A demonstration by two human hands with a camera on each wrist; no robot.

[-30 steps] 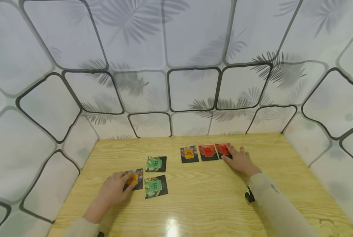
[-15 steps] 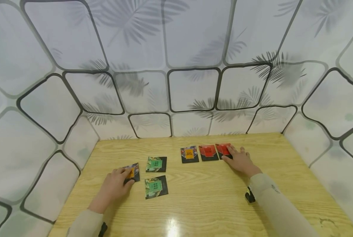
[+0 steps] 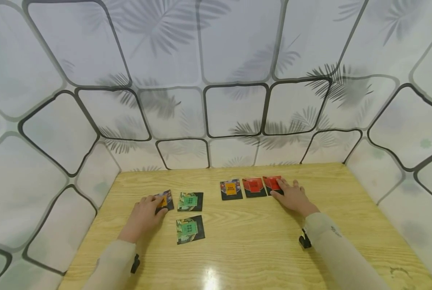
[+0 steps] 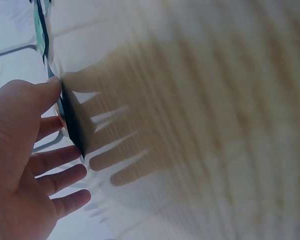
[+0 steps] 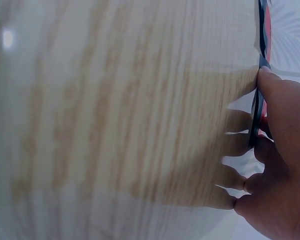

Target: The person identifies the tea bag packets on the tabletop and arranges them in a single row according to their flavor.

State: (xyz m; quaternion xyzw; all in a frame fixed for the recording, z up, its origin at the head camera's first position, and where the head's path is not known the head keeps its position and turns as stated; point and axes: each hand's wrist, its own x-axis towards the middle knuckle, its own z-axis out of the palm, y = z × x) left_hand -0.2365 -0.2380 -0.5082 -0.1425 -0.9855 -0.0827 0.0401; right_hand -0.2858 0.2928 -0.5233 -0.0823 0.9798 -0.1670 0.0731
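Note:
In the head view my left hand (image 3: 144,215) rests on a flat square packet with an orange label (image 3: 169,198), partly hidden by the fingers. The left wrist view shows the thumb at the packet's dark edge (image 4: 76,125) and the fingers extended. Two green-labelled packets, one farther back (image 3: 190,201) and one nearer me (image 3: 190,229), lie just to its right. At the right, my right hand (image 3: 295,198) touches the last red packet (image 3: 271,182) of a row, fingers spread. Beside it are another red packet (image 3: 254,187) and an orange-labelled one (image 3: 231,189).
The packets lie on a light wood-grain table (image 3: 245,245). A patterned white curtain (image 3: 234,108) stands along its back and both sides. Dark wrist gear (image 3: 304,240) shows under the right sleeve.
My left hand has slid the orange-labelled packet away from me, up alongside the farther green packet. The right hand and the other packets have stayed in place.

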